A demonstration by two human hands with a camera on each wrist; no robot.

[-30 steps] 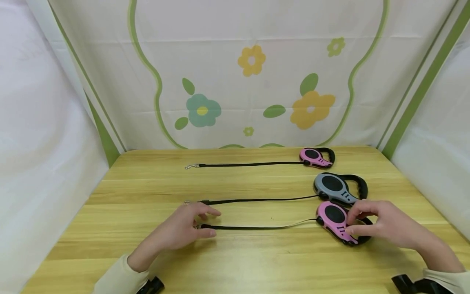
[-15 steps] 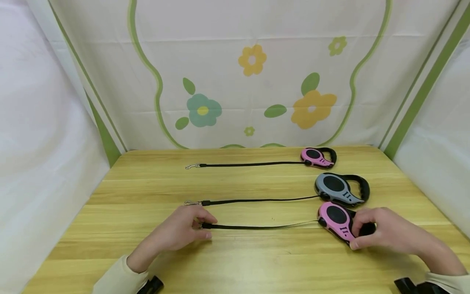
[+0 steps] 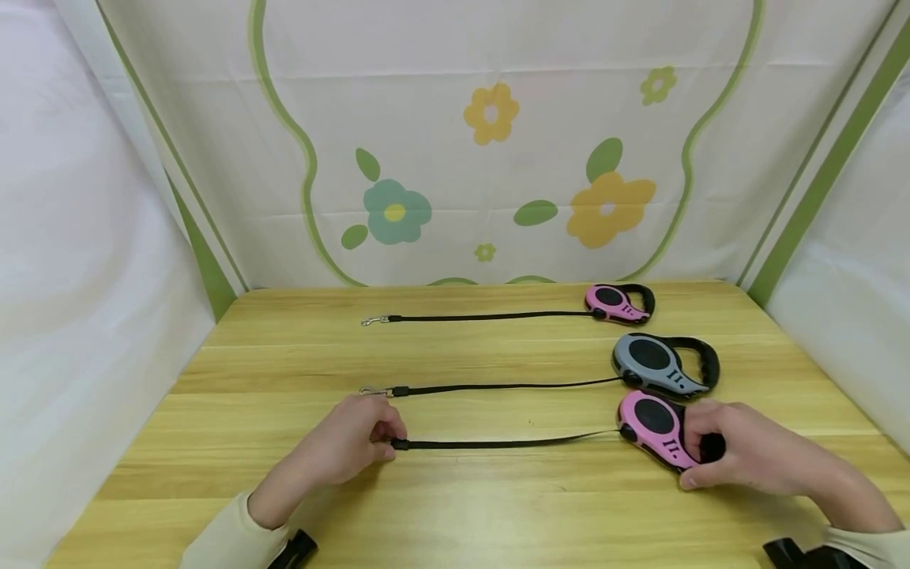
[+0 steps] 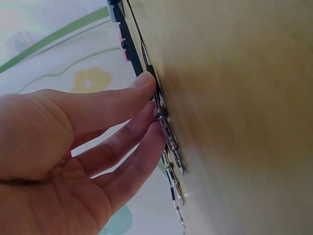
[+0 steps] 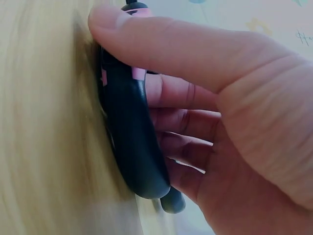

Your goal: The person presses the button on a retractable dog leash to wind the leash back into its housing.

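pink retractable leash [image 3: 650, 427] | flat on table, nearest row | black strap [image 3: 498, 444] pulled straight leftward

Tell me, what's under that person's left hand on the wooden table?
The left hand pinches the metal clip end of the nearest black leash strap. From the head view, fingers cover the clip.

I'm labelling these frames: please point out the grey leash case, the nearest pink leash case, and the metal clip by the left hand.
grey leash case [image 3: 650, 357]: head view, black oval centre.
nearest pink leash case [image 3: 652, 416]: head view, black oval centre.
metal clip [image 4: 168, 139]: left wrist view, silver shaft.
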